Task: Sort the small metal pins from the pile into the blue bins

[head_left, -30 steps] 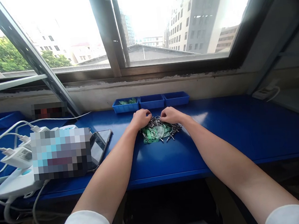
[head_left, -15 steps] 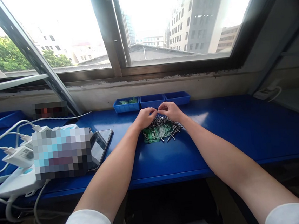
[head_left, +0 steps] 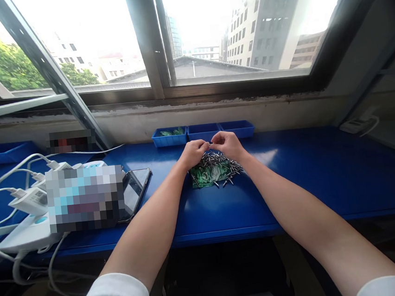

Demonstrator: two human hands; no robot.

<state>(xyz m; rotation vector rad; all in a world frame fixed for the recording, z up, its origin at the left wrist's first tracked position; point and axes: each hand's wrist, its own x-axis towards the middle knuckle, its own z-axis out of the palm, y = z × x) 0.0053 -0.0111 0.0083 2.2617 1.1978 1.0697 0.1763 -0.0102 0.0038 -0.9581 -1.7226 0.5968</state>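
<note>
My left hand (head_left: 195,153) and my right hand (head_left: 230,144) meet fingertip to fingertip above a heap of slim metal pieces (head_left: 215,158) that look like rivets or screws. Both are closed in a pinch. A tiny pale sliver shows between their fingertips, too small to name or to tell which hand holds it. Under and in front of the heap lies a crinkled green plastic bag (head_left: 209,175). Several loose pieces are scattered over the bag and on the blue tabletop (head_left: 221,211).
Three joined blue bins (head_left: 203,132) stand behind my hands; the left one holds green packets (head_left: 172,132). To the left lie a phone (head_left: 136,188), a white power strip (head_left: 27,235) with plugs and cables, and a blurred-out patch. A window fills the back.
The view has shifted slightly. My fingertips have moved a little apart, and a pale sliver now shows between them. The heap and the bag look the same.
</note>
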